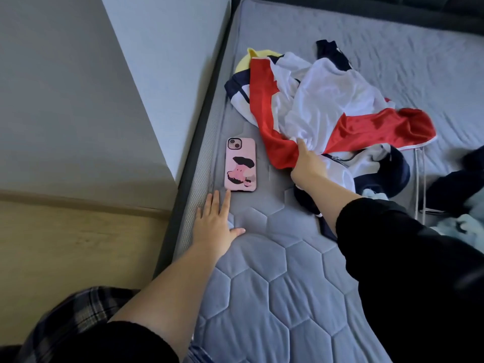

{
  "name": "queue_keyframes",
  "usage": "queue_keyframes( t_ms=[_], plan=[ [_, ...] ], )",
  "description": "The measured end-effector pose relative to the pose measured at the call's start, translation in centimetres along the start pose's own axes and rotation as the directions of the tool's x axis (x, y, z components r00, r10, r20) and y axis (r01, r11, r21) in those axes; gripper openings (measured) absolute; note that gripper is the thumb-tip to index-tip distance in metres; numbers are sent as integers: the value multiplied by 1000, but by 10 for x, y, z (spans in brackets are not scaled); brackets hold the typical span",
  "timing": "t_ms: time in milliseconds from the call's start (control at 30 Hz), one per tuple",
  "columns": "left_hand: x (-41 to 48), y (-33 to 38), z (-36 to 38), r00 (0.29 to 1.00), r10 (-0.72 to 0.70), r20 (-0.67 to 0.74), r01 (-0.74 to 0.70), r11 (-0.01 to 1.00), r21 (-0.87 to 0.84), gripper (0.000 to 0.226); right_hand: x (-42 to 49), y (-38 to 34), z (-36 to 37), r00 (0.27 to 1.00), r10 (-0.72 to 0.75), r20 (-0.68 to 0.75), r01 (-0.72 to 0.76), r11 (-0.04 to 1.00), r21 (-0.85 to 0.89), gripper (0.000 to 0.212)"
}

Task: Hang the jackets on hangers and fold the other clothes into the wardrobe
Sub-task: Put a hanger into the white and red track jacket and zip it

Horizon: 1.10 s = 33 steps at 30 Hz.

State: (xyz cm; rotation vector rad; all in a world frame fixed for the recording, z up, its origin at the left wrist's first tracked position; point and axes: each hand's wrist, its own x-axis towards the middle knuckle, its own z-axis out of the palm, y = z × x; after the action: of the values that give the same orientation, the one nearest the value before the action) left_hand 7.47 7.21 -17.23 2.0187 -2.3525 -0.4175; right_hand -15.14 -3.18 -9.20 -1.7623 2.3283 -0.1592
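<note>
A crumpled red, white and navy jacket (324, 106) lies on the grey quilted mattress (275, 271). My right hand (307, 163) grips its white and red fabric at the near edge of the heap. My left hand (217, 221) rests flat on the mattress with straight fingers, its fingertips just short of a phone in a pink case (240, 165). A yellow garment (251, 57) peeks out from under the jacket's far left side. Dark navy clothing (458, 184) and light blue fabric (468, 224) lie at the right edge.
A thin white wire frame, perhaps a hanger (420, 179), lies by the jacket's right side. The dark bed frame (199, 132) runs along the mattress's left edge. Beyond it are a grey wall (65, 100) and wooden floor (65, 244).
</note>
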Motion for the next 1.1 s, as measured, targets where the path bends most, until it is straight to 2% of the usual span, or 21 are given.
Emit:
queue_keyframes(
  t_ms=[100,167,267,333,367,433,467,533,567,600,633,667,700,733,767,833,867,933,967,1033,1100],
  plan=[
    [-1,-4,-2,999,35,7,-35,998,-50,102,0,-1,4,999,30,43,-33,997,65,43],
    [1,-5,-6,999,43,20,-40,992,-119,101,-10,-8,1,997,-47,67,47,999,2,21],
    [8,-5,-27,994,47,-97,-83,910,-406,81,-37,-25,-7,952,-292,96,300,951,-77,26],
    [13,-6,-43,977,-66,-203,-86,750,-656,46,-60,-32,-16,901,-378,212,388,922,-4,28],
    [14,-7,-48,968,-156,-194,-43,662,-748,35,-71,-32,-20,867,-384,318,383,921,66,32],
    [12,-9,-54,949,-293,-115,73,559,-826,29,-94,-31,-38,771,-400,495,315,916,249,43],
    [10,-9,-56,941,-328,-84,110,530,-841,29,-105,-31,-47,710,-428,559,224,890,397,45],
    [8,-9,-58,939,-343,-23,148,464,-873,28,-122,-31,-55,573,-507,644,-77,749,658,42],
    [7,-8,-57,945,-327,16,171,450,-876,25,-127,-31,-53,563,-533,631,-146,688,711,39],
    [5,-7,-58,953,-296,65,198,446,-873,25,-127,-34,-50,624,-519,584,-105,685,721,33],
    [4,-5,-58,956,-264,128,237,439,-866,27,-121,-36,-44,748,-463,476,38,746,665,24],
    [1,-4,-56,945,-249,212,302,412,-860,30,-112,-35,-39,857,-409,313,211,833,512,18],
    [-4,-1,-57,923,-242,301,373,362,-854,30,-103,-30,-34,895,-405,186,350,897,271,28],
    [-8,1,-57,900,-236,367,427,302,-852,28,-96,-24,-31,884,-432,178,435,900,25,46],
    [-12,2,-57,888,-217,406,452,239,-860,23,-89,-15,-27,863,-441,247,488,854,-180,58],
    [-20,6,-61,885,-148,442,464,194,-864,11,-86,-3,-24,843,-382,378,528,721,-449,56],
    [-23,7,-63,884,-124,450,467,203,-861,10,-87,2,-21,847,-375,376,528,671,-521,47],
    [-26,5,-63,889,-147,433,456,226,-860,13,-94,1,-18,856,-428,290,512,630,-584,32],
    [-25,2,-64,900,-210,381,424,220,-879,12,-99,-4,-19,854,-466,230,507,650,-566,29],
    [-20,-8,-68,877,-399,269,368,195,-909,13,-109,-14,-25,866,-468,176,493,745,-449,29],
    [-17,-23,-75,807,-554,205,374,209,-904,12,-125,-26,-33,869,-446,212,491,830,-265,18]
  ],
)
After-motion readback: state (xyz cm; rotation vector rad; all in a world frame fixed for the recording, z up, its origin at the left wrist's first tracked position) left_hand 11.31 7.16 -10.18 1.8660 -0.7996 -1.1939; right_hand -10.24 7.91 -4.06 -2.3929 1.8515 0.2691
